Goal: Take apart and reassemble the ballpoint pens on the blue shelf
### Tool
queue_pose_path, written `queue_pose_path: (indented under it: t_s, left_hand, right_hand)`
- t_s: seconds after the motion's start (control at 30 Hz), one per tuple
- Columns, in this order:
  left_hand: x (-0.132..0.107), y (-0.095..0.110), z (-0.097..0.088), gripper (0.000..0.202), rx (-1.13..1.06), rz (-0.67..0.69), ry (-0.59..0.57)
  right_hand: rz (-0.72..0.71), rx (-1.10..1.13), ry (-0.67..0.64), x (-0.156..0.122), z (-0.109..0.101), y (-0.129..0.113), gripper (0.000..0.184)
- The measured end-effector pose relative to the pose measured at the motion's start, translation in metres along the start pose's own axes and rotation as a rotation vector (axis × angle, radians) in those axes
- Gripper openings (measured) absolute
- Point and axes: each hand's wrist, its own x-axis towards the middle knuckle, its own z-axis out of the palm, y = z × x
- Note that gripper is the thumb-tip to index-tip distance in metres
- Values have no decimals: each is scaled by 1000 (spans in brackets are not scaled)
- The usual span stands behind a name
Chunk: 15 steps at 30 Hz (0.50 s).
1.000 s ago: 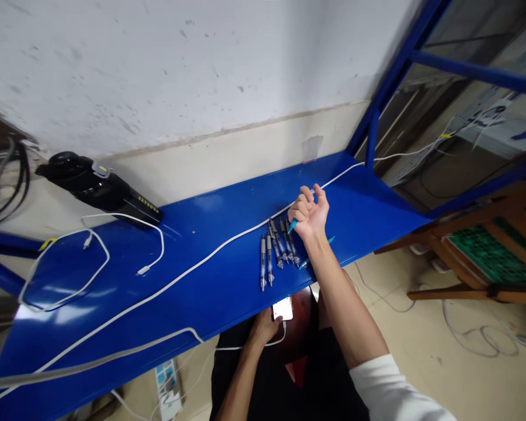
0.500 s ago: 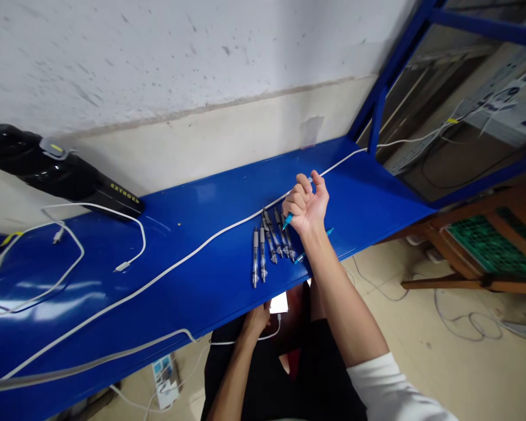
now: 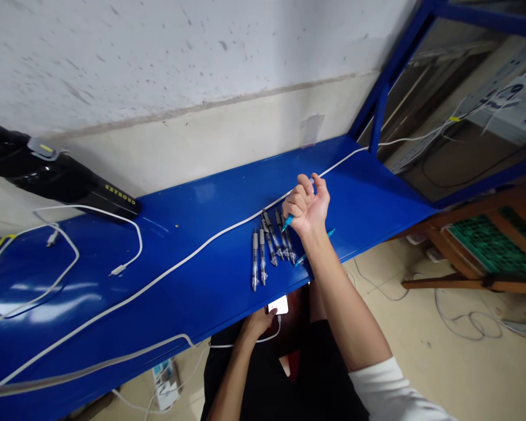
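My right hand (image 3: 307, 206) is raised just above the blue shelf (image 3: 188, 257), its fingers curled round a teal pen (image 3: 289, 219) whose tip points down and left. Beside it lie several clear pens (image 3: 272, 245) in a loose row, and another teal pen (image 3: 328, 234) pokes out from behind my wrist. My left hand (image 3: 258, 323) is below the shelf's front edge, closed on a white phone (image 3: 278, 305) with a white cable plugged in.
A long white cable (image 3: 179, 263) runs diagonally across the shelf. A black handheld device (image 3: 61, 175) leans at the back left near a looped charging cable (image 3: 70, 251). A power strip (image 3: 164, 386) lies on the floor. Wooden furniture (image 3: 477, 245) stands at the right.
The view has shifted slightly left and down. My right hand keeps its grip on the teal pen near the row of pens; my left hand stays on the phone.
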Motion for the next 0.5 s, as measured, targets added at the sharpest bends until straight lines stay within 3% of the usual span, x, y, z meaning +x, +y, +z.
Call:
queue_pose_path:
  t_s: [0.33, 0.5]
  left_hand:
    - [-3, 6, -3, 52, 15, -17, 1]
    - [-3, 8, -4, 51, 28, -8, 17]
  right_hand:
    - [-23, -54, 65, 0, 3, 0, 50]
    - [-18, -31, -33, 0, -2, 0, 46]
